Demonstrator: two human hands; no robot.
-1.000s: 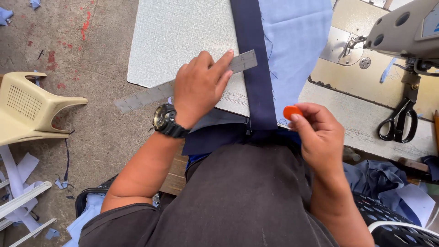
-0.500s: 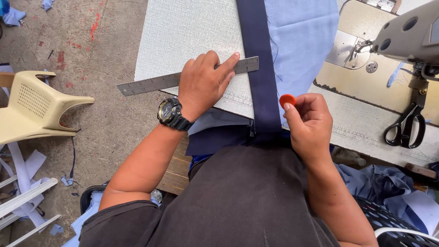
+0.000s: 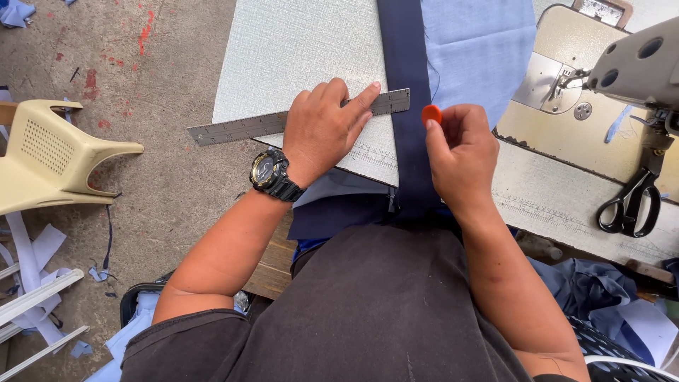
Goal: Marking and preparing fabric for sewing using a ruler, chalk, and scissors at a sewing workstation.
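My left hand, with a black wristwatch on its wrist, lies flat on a metal ruler and presses it onto the white textured table. The ruler's right end touches a long dark navy fabric strip that runs down the table toward my lap. My right hand pinches a small orange piece of chalk just right of the strip, near the ruler's tip. A light blue cloth lies beside the strip.
A cream sewing machine stands at the right on its table, with black scissors lying below it. A beige plastic chair lies tipped on the concrete floor at left, among white fabric scraps. More blue cloth is piled at lower right.
The ruler has swung up so its right end meets the navy strip. My right hand has risen with the orange chalk toward the ruler's tip.
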